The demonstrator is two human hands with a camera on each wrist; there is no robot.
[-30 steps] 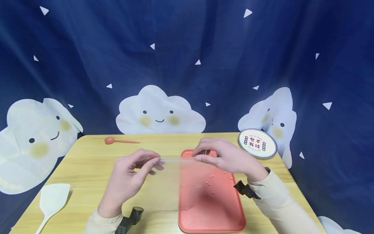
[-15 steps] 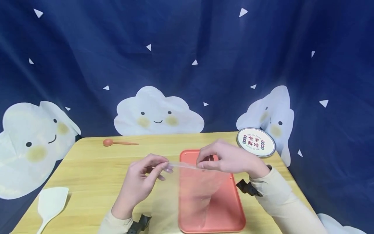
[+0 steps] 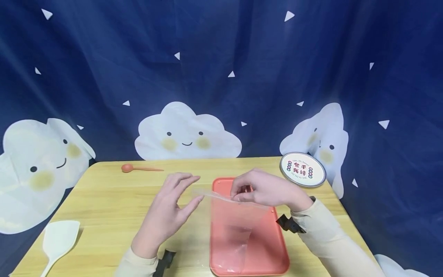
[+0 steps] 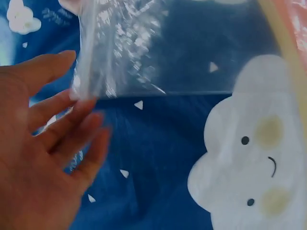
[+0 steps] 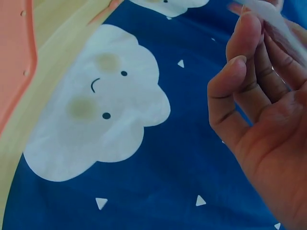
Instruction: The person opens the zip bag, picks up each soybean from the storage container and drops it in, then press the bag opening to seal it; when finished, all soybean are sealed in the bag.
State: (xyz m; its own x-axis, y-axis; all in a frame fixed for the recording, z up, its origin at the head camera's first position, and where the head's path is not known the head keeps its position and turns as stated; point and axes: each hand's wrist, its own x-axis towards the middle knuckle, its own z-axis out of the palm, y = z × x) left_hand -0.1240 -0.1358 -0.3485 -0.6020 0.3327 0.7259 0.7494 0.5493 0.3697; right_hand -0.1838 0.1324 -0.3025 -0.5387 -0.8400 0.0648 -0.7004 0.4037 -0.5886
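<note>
A clear plastic zip bag (image 3: 226, 221) hangs over the coral-red tray (image 3: 282, 246), which shows through it. At the bag's top edge, my right hand (image 3: 268, 189) pinches the zip strip between thumb and fingers. Just beyond the strip's left end is my left hand (image 3: 166, 213), thumb and fingers spread apart with nothing gripped. In the left wrist view, the bag (image 4: 182, 52) is sharp along its zip side, and the left fingers lie close to that corner; whether they touch it I cannot tell. A pale edge of the bag crosses the right hand (image 5: 268, 105) in the right wrist view.
On the wooden table (image 3: 104, 204), a red spoon (image 3: 142, 168) lies at the back left and a white spatula (image 3: 60, 240) at the front left. An oval plate with printed characters (image 3: 302, 169) is at the back right. A blue cloud-patterned curtain (image 3: 207, 84) hangs behind.
First pinching the bag's left end, my left hand has now let go and spread its fingers. The bag has shifted and its top edge tilts. The right hand keeps its pinch.
</note>
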